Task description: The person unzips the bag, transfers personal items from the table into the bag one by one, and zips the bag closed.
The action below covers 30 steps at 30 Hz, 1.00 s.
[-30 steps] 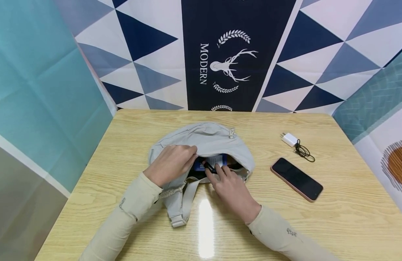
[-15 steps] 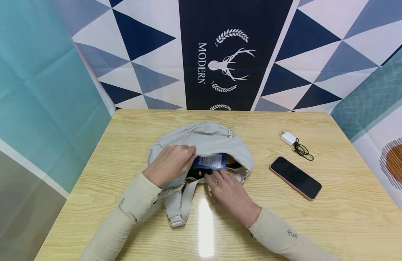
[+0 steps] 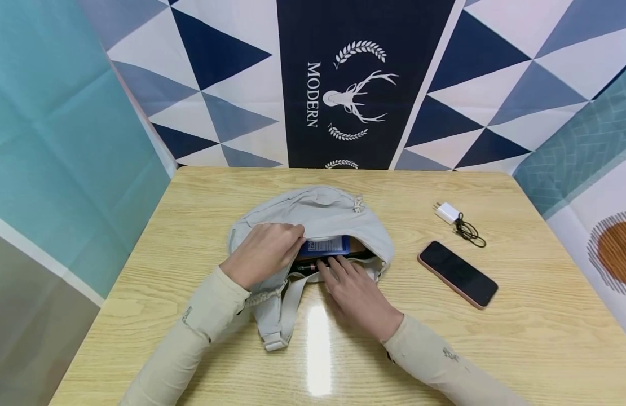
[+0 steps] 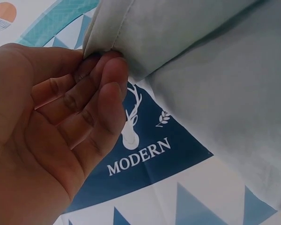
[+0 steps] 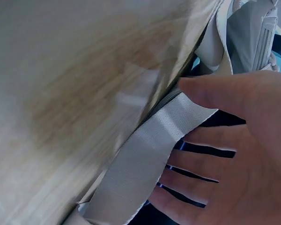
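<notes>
A pale grey sling bag [image 3: 338,217] lies on the table with its zipped mouth gaping toward me. My left hand [image 3: 267,251] pinches the upper edge of that mouth between thumb and fingertips and lifts it; the left wrist view shows the pinched fabric [image 4: 126,37]. My right hand [image 3: 356,293] reaches over the lower edge, its fingertips inside the opening at a slim black stick-like item [image 3: 307,267] with a small pinkish mark. In the right wrist view its fingers extend behind the strap [image 5: 140,154], thumb apart. A blue-and-white packet [image 3: 325,246] shows deeper inside.
A smartphone [image 3: 457,274] in a pink case lies right of the bag. Behind it are a white charger plug [image 3: 447,212] and a coiled black cable [image 3: 469,231]. The bag's strap buckle [image 3: 276,343] lies toward me. A patterned cloth [image 3: 232,84] hangs behind the table.
The black item, earlier tilted up at my right fingertips, has gone down and lies flat along the bag's lower edge. My left hand keeps holding the bag's mouth up.
</notes>
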Motion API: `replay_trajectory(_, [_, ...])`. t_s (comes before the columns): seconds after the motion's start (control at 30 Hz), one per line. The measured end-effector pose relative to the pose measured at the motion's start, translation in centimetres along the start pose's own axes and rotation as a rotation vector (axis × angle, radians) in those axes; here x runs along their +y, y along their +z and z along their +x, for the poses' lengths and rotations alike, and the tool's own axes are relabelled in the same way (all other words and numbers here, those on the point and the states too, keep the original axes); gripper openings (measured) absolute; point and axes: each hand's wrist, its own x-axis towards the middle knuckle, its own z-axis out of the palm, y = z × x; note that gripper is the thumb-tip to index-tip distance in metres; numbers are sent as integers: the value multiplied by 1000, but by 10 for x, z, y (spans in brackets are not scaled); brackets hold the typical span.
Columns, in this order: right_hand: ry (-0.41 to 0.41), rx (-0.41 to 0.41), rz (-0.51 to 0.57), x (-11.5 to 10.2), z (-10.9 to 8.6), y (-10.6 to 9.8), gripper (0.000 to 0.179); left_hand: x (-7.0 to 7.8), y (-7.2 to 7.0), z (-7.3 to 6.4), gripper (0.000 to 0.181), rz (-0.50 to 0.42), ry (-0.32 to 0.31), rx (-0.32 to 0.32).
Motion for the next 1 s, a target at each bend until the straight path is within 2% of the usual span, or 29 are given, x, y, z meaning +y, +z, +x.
replay_trajectory(0.13, [24,19,47,3,5,1,49,0,0,0,22,1,4,2])
replay_trajectory(0.47, [23,8,46,6,6,2,38,2,3,0,19,-2,13,-22])
replay_trajectory(0.67, [-12,19,37,1,4,-10,37,3,3,0,20,-22,4,-44])
replay_trajectory(1.0, [-44,3,-31,-12,-4,-32,19,4,4,0,22,-51,-19,-98])
